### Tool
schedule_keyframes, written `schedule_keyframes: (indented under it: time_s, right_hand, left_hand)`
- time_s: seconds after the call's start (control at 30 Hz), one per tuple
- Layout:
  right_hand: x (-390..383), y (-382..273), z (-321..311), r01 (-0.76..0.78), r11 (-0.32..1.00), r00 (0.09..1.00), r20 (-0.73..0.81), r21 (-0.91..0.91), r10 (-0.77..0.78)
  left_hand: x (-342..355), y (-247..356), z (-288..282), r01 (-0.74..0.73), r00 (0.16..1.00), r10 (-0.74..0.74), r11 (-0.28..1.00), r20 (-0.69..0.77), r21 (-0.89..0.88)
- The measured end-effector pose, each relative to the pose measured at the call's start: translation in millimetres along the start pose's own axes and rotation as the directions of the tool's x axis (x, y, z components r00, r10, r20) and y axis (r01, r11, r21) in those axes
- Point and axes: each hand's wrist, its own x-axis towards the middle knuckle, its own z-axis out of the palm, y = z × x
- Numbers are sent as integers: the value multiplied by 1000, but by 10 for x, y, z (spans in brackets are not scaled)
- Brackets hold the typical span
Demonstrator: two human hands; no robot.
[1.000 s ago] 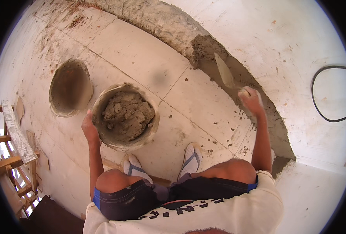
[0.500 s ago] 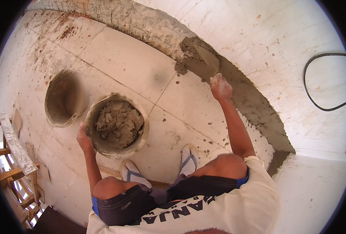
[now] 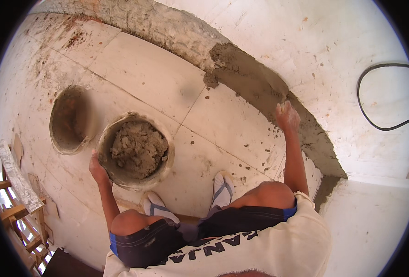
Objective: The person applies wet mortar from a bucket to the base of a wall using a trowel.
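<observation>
My left hand (image 3: 98,170) grips the near-left rim of a round bucket (image 3: 168,164). A heap of wet grey mortar (image 3: 139,148) fills much of that bucket. My right hand (image 3: 287,117) is closed round the handle of a trowel (image 3: 280,89), over the strip of mortar at the foot of the wall. The trowel's blade is hard to tell from the mortar under it. The fresh mortar strip (image 3: 248,76) looks smooth behind the blade and ends in a rough, lumpy edge at its far left.
A second bucket (image 3: 57,134), mortar-stained inside, stands left of the full one. Bare rough masonry (image 3: 167,27) continues along the wall's foot. A wooden frame (image 3: 15,212) stands at the left. A black cable (image 3: 359,92) loops at the right. Mortar crumbs dot the tiled floor (image 3: 204,134).
My right hand has swept the trowel to the right and nearer along the mortar strip, leaving smoother mortar where the blade was. My left hand stays at the bucket rim.
</observation>
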Motion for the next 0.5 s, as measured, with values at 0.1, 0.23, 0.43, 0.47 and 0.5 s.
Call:
schedule_keyframes:
  time_s: [0.1,0.23,0.43,0.47,0.5]
  right_hand:
    - [-125,109,84,62,992,995,-89,107,-53]
    - [-98,-384,147,146,952,987,-104,270,-122]
    - [345,-942,273,110,971,992,42,212,-122]
    - [398,-949,288,77,977,993,68,200,-92]
    - [396,-1007,274,56,983,994,79,177,-71]
  left_hand:
    - [-15,10,60,-62,998,63,998,-17,29]
    - [-58,75,55,-42,999,42,998,1,37]
    - [32,-32,-5,-47,999,48,998,-23,51]
    - [59,-70,10,-65,998,65,997,-10,50]
    - [60,-79,-15,-80,997,81,995,-4,55]
